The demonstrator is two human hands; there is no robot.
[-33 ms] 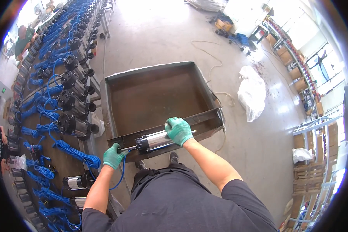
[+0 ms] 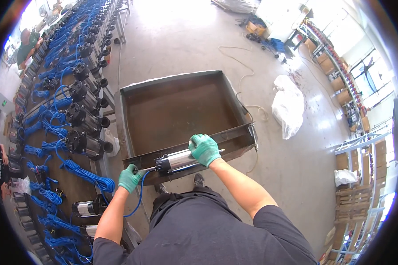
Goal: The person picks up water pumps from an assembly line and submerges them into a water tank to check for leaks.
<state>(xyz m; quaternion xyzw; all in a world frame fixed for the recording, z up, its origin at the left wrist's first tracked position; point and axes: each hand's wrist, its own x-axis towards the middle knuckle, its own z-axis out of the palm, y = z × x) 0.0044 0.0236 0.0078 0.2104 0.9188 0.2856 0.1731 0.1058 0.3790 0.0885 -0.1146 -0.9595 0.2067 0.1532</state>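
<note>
A silver cylindrical pump motor (image 2: 180,161) with a black end cap lies across the near side of a metal tank. My right hand (image 2: 204,150), in a green glove, is closed over the right part of the cylinder. At the black end, my left hand (image 2: 130,178), also gloved in green, is closed round a thin metal rod (image 2: 147,169) that reaches the cap. What kind of rod it is, I cannot make out. A blue cable (image 2: 141,196) hangs down beside my left hand and bends toward the bench. Brown liquid (image 2: 181,110) seems to fill the tank (image 2: 172,78).
To my left, a long bench holds rows of similar pumps (image 2: 85,143) and coiled blue cables (image 2: 93,177). People (image 2: 27,47) stand beyond it. A white plastic bag (image 2: 288,106) and a pale hose (image 2: 247,66) lie on the floor at right. Shelving (image 2: 362,176) stands farther right.
My left hand has shifted very slightly at the rod, and the hanging blue cable has moved a little. My right hand and the pump motor stay in place.
</note>
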